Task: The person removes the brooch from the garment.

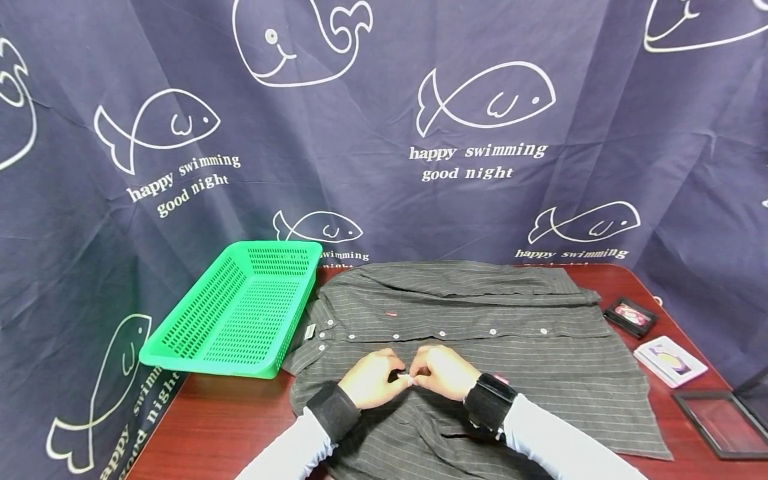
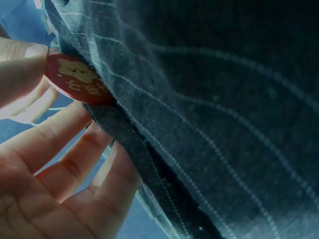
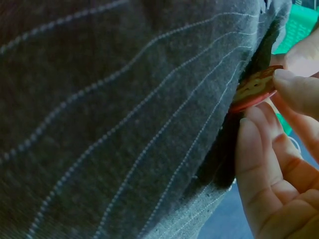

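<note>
A dark grey pinstriped shirt (image 1: 480, 327) lies spread on the table with its button placket up. Both hands meet at a raised fold of it near the front edge. My left hand (image 1: 391, 377) pinches a small round red badge (image 2: 76, 80) against the fabric edge, thumb on its face and fingers (image 2: 75, 149) behind the cloth. My right hand (image 1: 421, 379) pinches the same badge (image 3: 254, 88) from the other side, its fingers (image 3: 259, 144) curled under the shirt edge. In the head view the badge is hidden between the fingertips.
A green plastic basket (image 1: 198, 333) stands at the table's left, touching the shirt collar. At the right lie a small black box (image 1: 630, 316), a white card box (image 1: 669, 360) and a black frame (image 1: 720, 420). A dark whale-print curtain hangs behind.
</note>
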### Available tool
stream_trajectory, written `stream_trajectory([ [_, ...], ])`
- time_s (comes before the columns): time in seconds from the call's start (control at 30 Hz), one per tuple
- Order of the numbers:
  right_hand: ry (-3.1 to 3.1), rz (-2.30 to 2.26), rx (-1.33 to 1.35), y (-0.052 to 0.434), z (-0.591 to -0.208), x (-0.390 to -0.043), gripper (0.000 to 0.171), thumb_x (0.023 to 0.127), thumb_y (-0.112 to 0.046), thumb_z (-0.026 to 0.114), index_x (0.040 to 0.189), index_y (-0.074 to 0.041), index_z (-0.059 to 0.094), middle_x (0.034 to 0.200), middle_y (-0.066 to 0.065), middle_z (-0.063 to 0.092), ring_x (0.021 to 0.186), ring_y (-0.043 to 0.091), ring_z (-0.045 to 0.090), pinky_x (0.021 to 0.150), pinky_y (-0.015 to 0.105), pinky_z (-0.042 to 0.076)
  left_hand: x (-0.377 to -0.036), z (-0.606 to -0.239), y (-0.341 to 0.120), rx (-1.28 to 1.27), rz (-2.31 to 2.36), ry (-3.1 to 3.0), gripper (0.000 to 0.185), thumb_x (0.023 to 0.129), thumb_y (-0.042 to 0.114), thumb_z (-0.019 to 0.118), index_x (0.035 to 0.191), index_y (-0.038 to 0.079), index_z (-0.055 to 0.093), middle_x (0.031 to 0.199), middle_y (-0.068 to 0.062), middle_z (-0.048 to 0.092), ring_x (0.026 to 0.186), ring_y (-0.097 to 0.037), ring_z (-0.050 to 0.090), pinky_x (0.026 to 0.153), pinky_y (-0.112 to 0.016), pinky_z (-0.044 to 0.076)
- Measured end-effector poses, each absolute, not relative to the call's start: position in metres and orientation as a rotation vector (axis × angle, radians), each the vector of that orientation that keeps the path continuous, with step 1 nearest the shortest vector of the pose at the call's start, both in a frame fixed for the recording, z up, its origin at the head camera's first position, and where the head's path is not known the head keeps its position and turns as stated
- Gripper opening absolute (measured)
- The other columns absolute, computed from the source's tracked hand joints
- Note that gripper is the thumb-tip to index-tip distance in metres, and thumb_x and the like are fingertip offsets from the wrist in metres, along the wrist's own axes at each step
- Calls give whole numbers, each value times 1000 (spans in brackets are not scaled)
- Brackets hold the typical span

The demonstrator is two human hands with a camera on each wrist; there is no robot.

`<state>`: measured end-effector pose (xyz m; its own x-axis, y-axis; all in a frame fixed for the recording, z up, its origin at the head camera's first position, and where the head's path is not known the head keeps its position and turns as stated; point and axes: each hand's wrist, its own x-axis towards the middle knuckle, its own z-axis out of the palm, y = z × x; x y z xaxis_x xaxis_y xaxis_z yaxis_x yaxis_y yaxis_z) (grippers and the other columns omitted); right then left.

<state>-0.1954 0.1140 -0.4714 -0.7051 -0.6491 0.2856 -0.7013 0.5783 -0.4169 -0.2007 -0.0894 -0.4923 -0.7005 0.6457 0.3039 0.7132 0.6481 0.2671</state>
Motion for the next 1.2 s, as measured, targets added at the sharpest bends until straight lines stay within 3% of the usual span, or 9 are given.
stream_trajectory([
  [0.67,-2618,642,1248,109,-482,-193,12,71,-6,77,69,-17,71,71,-9,55,64,1,48,61,15,42,-198,-496,-81,-1044,-278,-2678,24,74,36,79,90,17,74,80,4,59,70,-18,58,62,-26,47],
  [0.9,-2640,635,1253,109,-483,-193,10,74,-9,78,71,-16,72,72,-8,55,64,0,48,62,15,42,-196,-495,-78,-1012,-252,-2746,29,72,36,80,93,17,73,85,4,58,74,-17,56,67,-26,47],
  [1.2,-2620,665,1284,112,-480,-195,6,78,-10,75,77,-15,73,75,-8,59,68,-2,50,65,15,44,-193,-490,-76,-992,-231,-2778,25,73,37,80,84,18,69,82,4,54,73,-18,54,64,-27,46],
])
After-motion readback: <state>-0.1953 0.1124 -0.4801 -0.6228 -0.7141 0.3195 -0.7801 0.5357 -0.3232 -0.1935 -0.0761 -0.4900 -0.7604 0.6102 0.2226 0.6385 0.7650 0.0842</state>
